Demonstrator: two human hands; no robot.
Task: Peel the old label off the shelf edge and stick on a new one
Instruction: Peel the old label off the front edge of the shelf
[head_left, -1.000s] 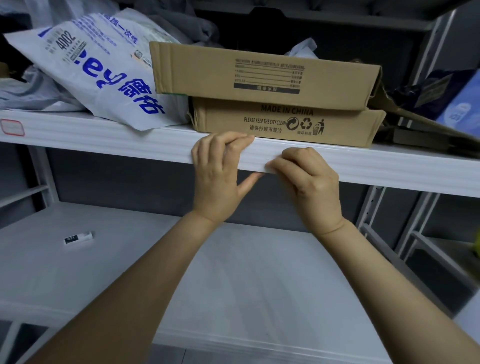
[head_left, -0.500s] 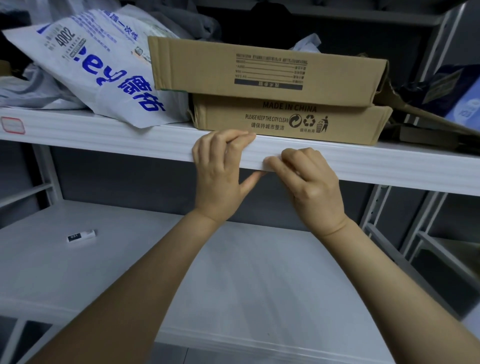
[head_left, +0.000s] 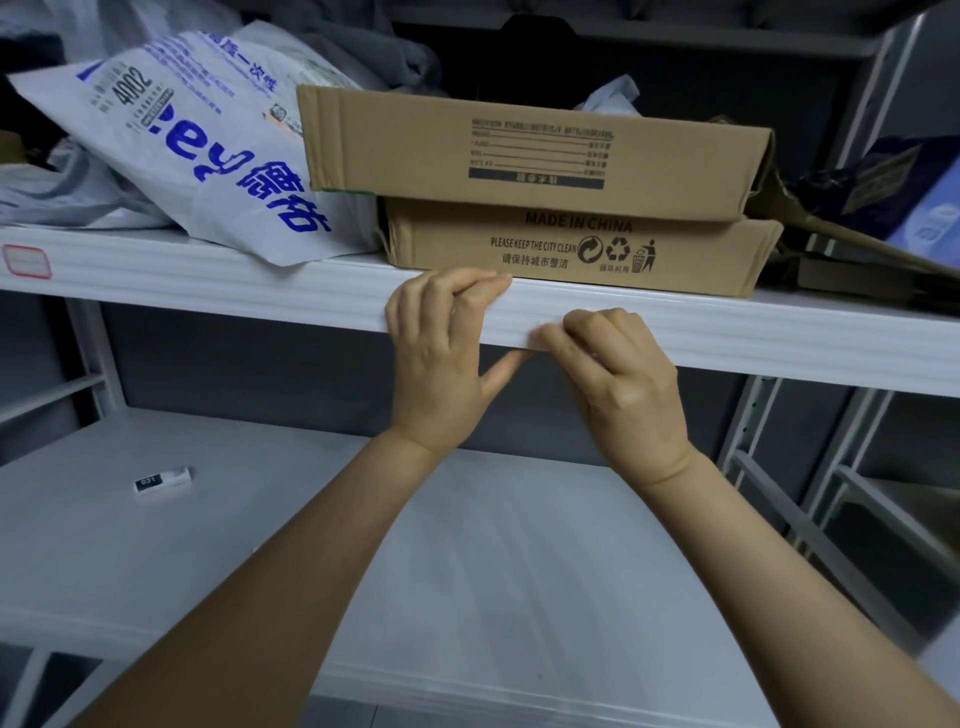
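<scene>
The white shelf edge runs across the middle of the view. My left hand grips it, with the fingers curled over the top and the thumb underneath. Just to its right, my right hand has curled fingers, and their tips pick at the old label on the edge. Only a faint reddish trace of that label shows beside the fingertips; the rest is hidden. A second red-bordered label sits on the same edge at the far left.
Two flat cardboard boxes are stacked on the upper shelf right above my hands. A white printed mailer bag lies to their left and dark packages to their right. A small white item lies on the lower shelf.
Both hands stay at the same spot on the shelf edge. Only the view has shifted slightly.
</scene>
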